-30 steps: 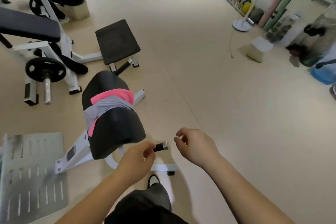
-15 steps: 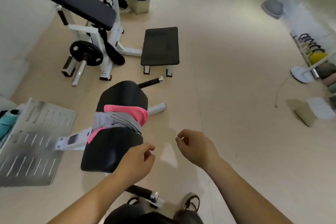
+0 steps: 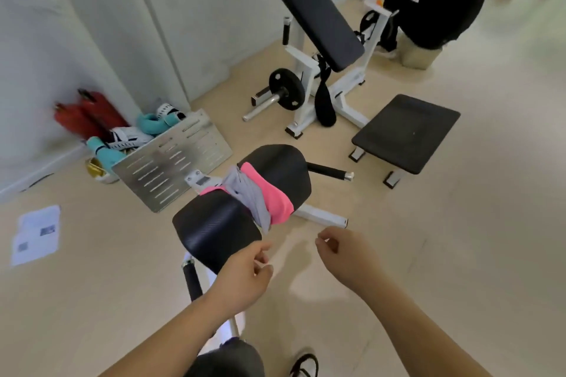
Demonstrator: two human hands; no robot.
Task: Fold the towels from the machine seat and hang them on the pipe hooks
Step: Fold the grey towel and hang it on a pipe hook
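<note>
A pink towel point(image 3: 274, 197) and a grey towel point(image 3: 249, 196) lie bunched across the gap between the two black pads of the machine seat point(image 3: 214, 226) in the middle of the head view. My left hand point(image 3: 245, 275) hovers over the near pad's front corner, fingers loosely curled, holding nothing. My right hand point(image 3: 344, 257) hangs to the right of the seat above the floor, fingers loosely curled and empty. Neither hand touches the towels. No pipe hooks are in view.
A perforated metal footplate point(image 3: 174, 159) slopes left of the seat. Behind it lie teal and red gear point(image 3: 92, 116) against the wall. A weight bench point(image 3: 315, 12) and a low black platform point(image 3: 404, 131) stand beyond. A person point(image 3: 441, 0) sits at the far right. Papers point(image 3: 35, 232) lie on the floor.
The view has swung left, bringing the wall, the gear pile and the papers into sight. Both hands have stayed in front of me, near the seat's front pad.
</note>
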